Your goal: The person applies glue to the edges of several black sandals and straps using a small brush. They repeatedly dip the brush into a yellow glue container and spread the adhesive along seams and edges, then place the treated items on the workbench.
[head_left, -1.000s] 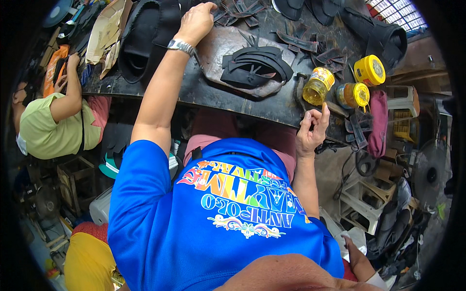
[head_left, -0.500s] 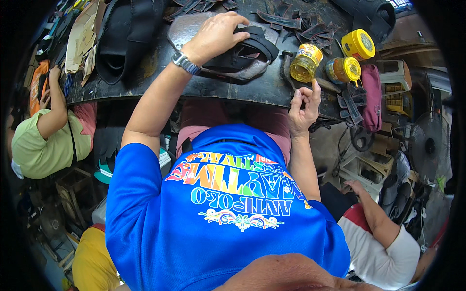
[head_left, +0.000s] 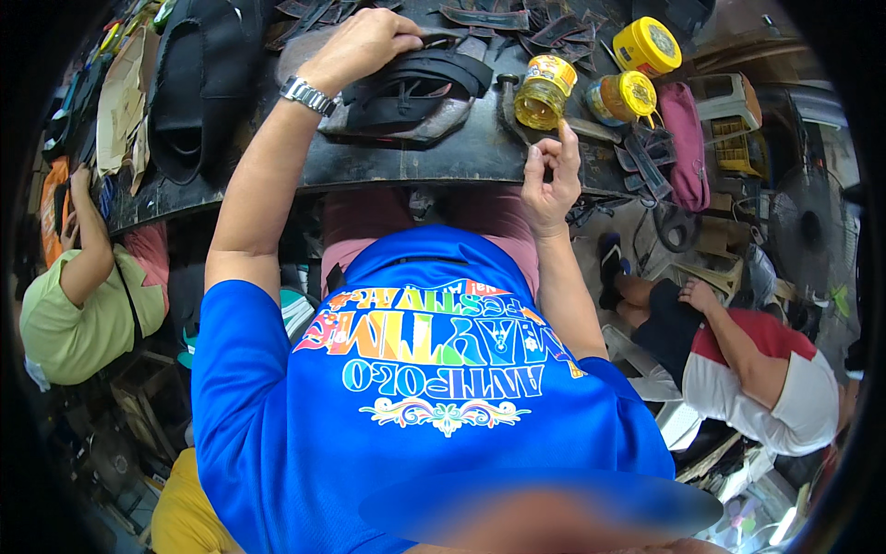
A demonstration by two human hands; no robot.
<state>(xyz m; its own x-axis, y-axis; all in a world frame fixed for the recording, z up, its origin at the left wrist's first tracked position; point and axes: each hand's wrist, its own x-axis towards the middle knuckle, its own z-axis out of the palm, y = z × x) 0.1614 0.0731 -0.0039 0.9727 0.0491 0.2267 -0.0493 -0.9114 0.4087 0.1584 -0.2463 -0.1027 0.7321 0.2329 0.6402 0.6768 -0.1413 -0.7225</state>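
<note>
A black strapped piece (head_left: 452,66), apparently a shoe upper, lies on a grey slab (head_left: 297,72) on the dark workbench. My left hand (head_left: 362,44), wearing a metal watch, is closed at the piece's far edge, thumb and fingers together on the black strap. My right hand (head_left: 554,180) is at the bench's near edge. Its index finger reaches up to the mouth of a tipped glass jar (head_left: 544,92) with yellow, glue-like content; the thumb is apart and the other fingers curl in, holding nothing. A hammer-like tool (head_left: 510,106) lies beside the jar.
Two yellow-lidded jars (head_left: 646,46) (head_left: 628,97), a maroon pouch (head_left: 685,148) and dark strap scraps (head_left: 563,37) sit to the right. A large black piece (head_left: 185,92) and cardboard (head_left: 126,102) lie left. People sit at left (head_left: 88,314) and right (head_left: 757,369).
The view has shifted, so the bench things appear further left and higher. My left fingers have drawn together on the strap. My right index finger stays by the jar's mouth.
</note>
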